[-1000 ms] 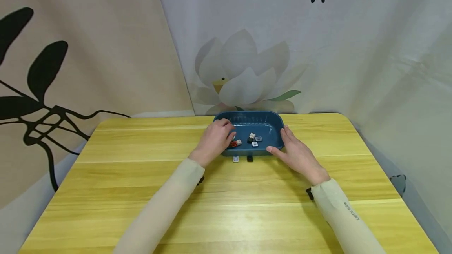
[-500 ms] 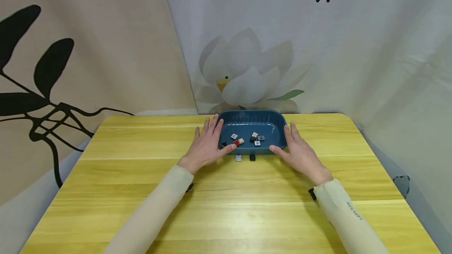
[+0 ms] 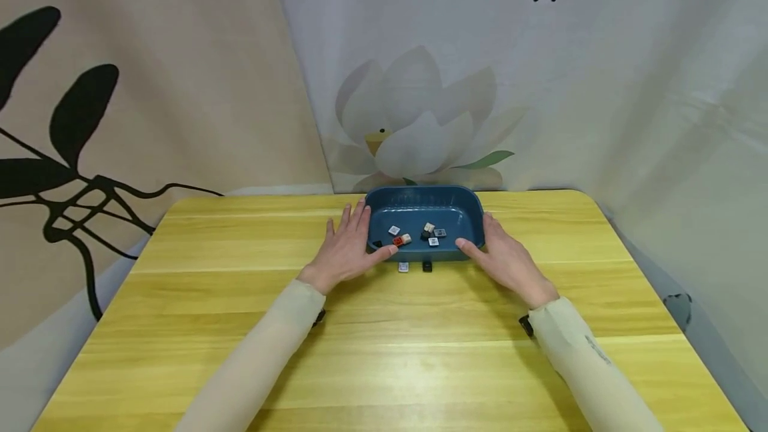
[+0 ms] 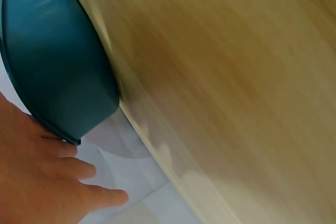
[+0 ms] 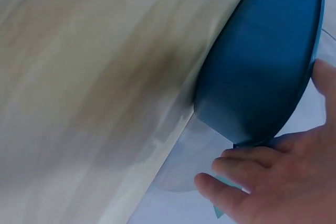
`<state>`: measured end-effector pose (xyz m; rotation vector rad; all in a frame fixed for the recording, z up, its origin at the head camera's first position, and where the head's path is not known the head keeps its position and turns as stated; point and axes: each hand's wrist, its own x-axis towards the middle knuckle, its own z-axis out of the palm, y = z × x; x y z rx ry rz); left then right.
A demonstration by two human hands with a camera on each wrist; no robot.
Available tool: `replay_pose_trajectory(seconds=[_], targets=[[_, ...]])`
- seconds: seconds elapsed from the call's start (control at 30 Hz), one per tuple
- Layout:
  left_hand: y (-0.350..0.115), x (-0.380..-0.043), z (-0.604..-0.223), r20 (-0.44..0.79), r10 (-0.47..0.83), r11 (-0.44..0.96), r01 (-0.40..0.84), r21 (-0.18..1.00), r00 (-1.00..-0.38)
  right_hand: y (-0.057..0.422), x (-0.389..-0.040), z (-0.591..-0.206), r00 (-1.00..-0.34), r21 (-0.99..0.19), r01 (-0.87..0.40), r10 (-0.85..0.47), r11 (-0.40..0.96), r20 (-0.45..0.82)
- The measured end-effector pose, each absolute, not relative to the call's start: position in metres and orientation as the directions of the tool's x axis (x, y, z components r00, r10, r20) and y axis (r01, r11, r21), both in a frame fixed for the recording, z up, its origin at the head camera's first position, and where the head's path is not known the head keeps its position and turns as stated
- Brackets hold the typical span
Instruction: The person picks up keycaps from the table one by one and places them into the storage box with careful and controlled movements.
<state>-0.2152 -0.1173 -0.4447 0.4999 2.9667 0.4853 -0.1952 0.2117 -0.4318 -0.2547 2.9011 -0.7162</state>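
Observation:
A deep blue rectangular tray (image 3: 414,257) with rounded corners stands at the table's far edge. My left hand (image 3: 342,249) lies along its left end, fingers extended and spread, thumb at the front rim. On the opposite end my right hand (image 3: 510,262) touches the wall with straight fingers, its thumb also at the front rim. Inside are several small square pieces resembling keycaps: white, grey, black, cream and one red piece (image 3: 397,241). Just before the tray's front wall, a white piece (image 3: 403,267) and a black piece (image 3: 427,267) sit on the table.
The wooden table (image 3: 396,352) has its back edge close to a hanging cloth (image 3: 540,119) printed with a lotus and dark leaves. Both wrist views show the tray's wall near that table edge.
My left hand has come out of the tray and moved left, its fingers straightening along the tray's end. A white piece inside is now uncovered. My right hand stays at its end.

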Motion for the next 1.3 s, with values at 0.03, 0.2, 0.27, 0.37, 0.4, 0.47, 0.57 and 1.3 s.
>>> replay_pose_trajectory(seconds=[0.03,0.2,0.27,0.37,0.4,0.47,0.57,1.3], targets=[[-0.119,-0.215,-0.445,-0.041,0.328,0.897,0.297,0.327,-0.944,0.21,-0.196,-0.432,-0.974,-0.475,-0.135,-0.204,0.87,-0.098],[-0.131,-0.213,-0.445,-0.048,0.292,0.907,0.261,0.33,-0.955,0.198,-0.2,-0.432,-0.968,-0.481,-0.155,-0.229,0.863,-0.1],[-0.135,-0.212,-0.445,-0.045,0.285,0.908,0.254,0.334,-0.958,0.195,-0.201,-0.432,-0.967,-0.476,-0.161,-0.235,0.864,-0.1],[-0.139,-0.21,-0.445,-0.048,0.28,0.904,0.246,0.351,-0.959,0.192,-0.198,-0.431,-0.971,-0.456,-0.179,-0.232,0.872,-0.063],[-0.14,-0.209,-0.445,-0.046,0.278,0.903,0.245,0.354,-0.959,0.191,-0.196,-0.43,-0.972,-0.445,-0.195,-0.232,0.874,-0.029],[-0.143,-0.208,-0.446,-0.04,0.278,0.899,0.245,0.364,-0.96,0.189,-0.19,-0.428,-0.97,-0.419,-0.241,-0.231,0.876,0.074],[-0.145,-0.206,-0.445,-0.028,0.271,0.896,0.242,0.371,-0.962,0.185,-0.177,-0.425,-0.923,-0.352,-0.359,-0.271,0.865,0.274],[-0.167,-0.172,-0.433,0.102,0.252,0.883,0.272,0.381,-0.962,0.156,-0.147,-0.437,-0.65,-0.067,-0.759,-0.749,0.648,0.126]])
